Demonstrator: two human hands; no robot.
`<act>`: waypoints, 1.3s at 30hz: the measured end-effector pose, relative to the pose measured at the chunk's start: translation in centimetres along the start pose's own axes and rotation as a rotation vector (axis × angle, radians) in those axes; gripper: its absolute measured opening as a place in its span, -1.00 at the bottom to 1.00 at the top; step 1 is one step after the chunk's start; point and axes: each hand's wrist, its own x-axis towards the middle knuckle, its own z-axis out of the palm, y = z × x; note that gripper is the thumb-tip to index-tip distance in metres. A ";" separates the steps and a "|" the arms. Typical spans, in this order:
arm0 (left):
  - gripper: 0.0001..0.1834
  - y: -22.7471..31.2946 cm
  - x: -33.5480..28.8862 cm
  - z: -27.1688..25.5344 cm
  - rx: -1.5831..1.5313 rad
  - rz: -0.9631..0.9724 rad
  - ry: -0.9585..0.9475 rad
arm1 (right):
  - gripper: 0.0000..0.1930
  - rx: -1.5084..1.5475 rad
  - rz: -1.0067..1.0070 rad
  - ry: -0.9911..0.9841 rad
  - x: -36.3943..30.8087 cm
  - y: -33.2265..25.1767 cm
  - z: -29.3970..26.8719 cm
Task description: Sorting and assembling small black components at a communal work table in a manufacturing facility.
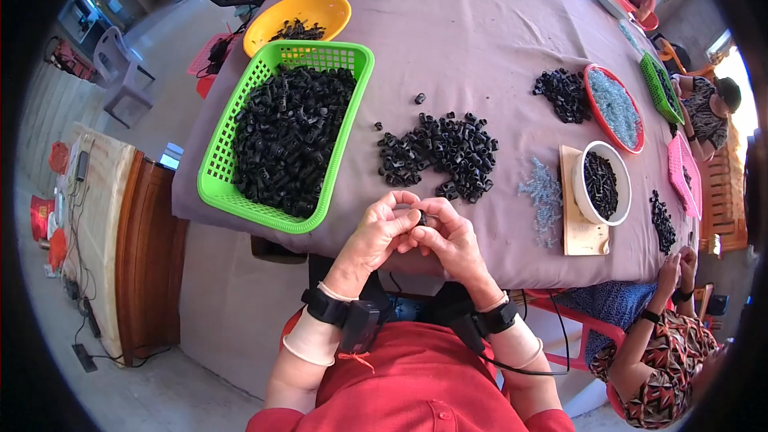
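We are holding one small black plastic part (422, 217) between the fingertips of our left hand (382, 232) and right hand (450, 238), both pinching it just above the near edge of the table (480, 40). It seems we are fitting this piece together. The next move probably calls for taking another from the loose black pile (440, 156), beside the green basket (228, 192).
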 end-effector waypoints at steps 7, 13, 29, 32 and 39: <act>-0.66 -0.2 0.1 0.0 0.038 0.016 -0.018 | -0.76 -0.089 -0.089 0.012 0.2 -0.2 0.2; -0.66 -0.3 0.0 0.6 0.105 0.043 0.007 | -0.82 -0.090 -0.121 0.069 0.2 0.1 0.6; -0.84 4.6 -2.7 5.1 0.501 0.428 0.304 | -0.88 -1.168 -0.355 0.652 -1.2 -1.2 -10.2; -0.83 8.4 -3.1 4.3 0.677 0.645 0.505 | -0.87 -1.244 -0.268 0.652 -0.4 -1.6 -10.2; -0.70 10.0 -2.7 3.0 1.448 0.875 0.904 | -0.90 -1.305 -0.130 0.621 0.0 -1.4 -10.4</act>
